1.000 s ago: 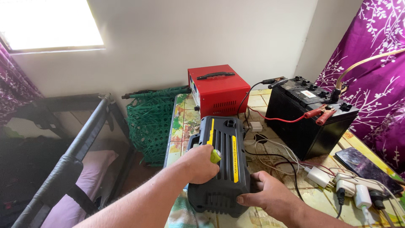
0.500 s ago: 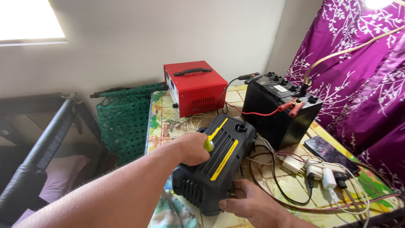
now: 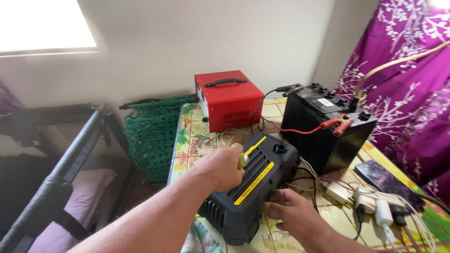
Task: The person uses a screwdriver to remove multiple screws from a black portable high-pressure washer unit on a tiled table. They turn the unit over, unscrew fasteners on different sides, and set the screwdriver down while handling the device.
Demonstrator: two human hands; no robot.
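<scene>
Left hand (image 3: pixel 220 166) fisted around yellow-green tool handle (image 3: pixel 243 160), tip hidden, pressed onto top of black plastic casing with yellow stripes (image 3: pixel 251 187). Casing lying tilted on patterned tiled tabletop (image 3: pixel 187 140), near front edge. Right hand (image 3: pixel 293 215) partly open, fingers (image 3: pixel 276 206) bracing casing's lower side; no full grip. Red metal box with black handle (image 3: pixel 229 99) behind; black battery with red clamps (image 3: pixel 326 124) just right; white plugs and tangled cables (image 3: pixel 375 206) close by.

Risks, judged: tool slipping off toward bracing fingers under hard push; casing sliding off edge; tip or elbow snagging clamp leads.
</scene>
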